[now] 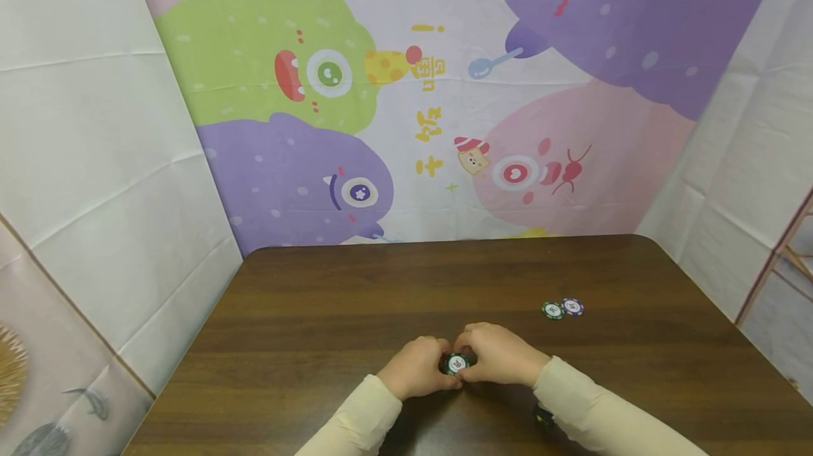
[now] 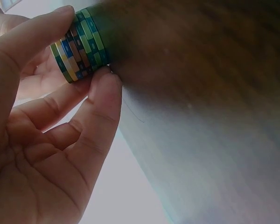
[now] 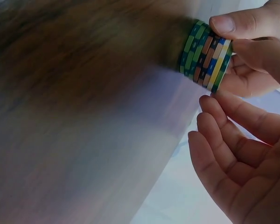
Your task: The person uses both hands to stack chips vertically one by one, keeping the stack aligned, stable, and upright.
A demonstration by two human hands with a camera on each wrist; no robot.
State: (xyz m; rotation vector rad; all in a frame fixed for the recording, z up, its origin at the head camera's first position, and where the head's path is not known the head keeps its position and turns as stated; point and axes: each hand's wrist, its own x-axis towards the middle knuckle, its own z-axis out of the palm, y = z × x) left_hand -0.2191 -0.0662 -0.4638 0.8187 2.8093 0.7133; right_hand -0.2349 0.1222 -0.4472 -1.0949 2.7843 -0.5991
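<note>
Near the front middle of the table, a short stack of poker chips point(image 1: 456, 364) stands between both hands. Its top chip is green with a white centre. The wrist views show the stack's side, with green, yellow, blue and brownish edge bands on several chips. My left hand point(image 1: 417, 369) holds the stack from the left, thumb and a fingertip at its edge. From the right, my right hand point(image 1: 504, 357) pinches it between thumb and forefinger. In the right wrist view, the other fingers point(image 3: 214, 163) of the right hand are loosely bent away from the chips.
Farther back on the right, a green poker chip point(image 1: 552, 310) and a purple poker chip point(image 1: 573, 307) lie flat, edge to edge. The brown wooden table point(image 1: 317, 301) reaches back to a cartoon-printed cloth point(image 1: 438, 209). A small dark object point(image 1: 543, 415) shows beneath the right sleeve.
</note>
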